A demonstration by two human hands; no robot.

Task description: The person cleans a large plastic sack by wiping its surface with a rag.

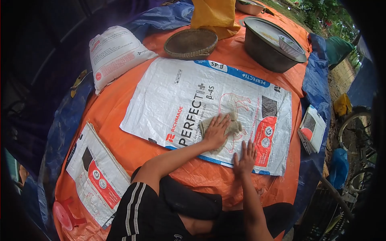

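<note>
A white printed sack point(161, 92) lies flat on the orange tarp point(108, 116). Near the middle of the sack, my left hand point(217, 131) rests on a crumpled beige cloth point(232, 127) and presses it against the print. The cloth sticks out on both sides of that hand. My right hand point(245, 158) lies on the lower part of the sack, fingers spread, palm down, with nothing in it.
Folded sacks point(96, 176) lie at the lower left, near a pink plastic item point(66, 215). A full white sack point(116, 56), a woven basket point(191, 43), a yellow bag point(213, 16) and a dark pot point(265, 50) stand behind. More folded sacks point(313, 128) are at the right.
</note>
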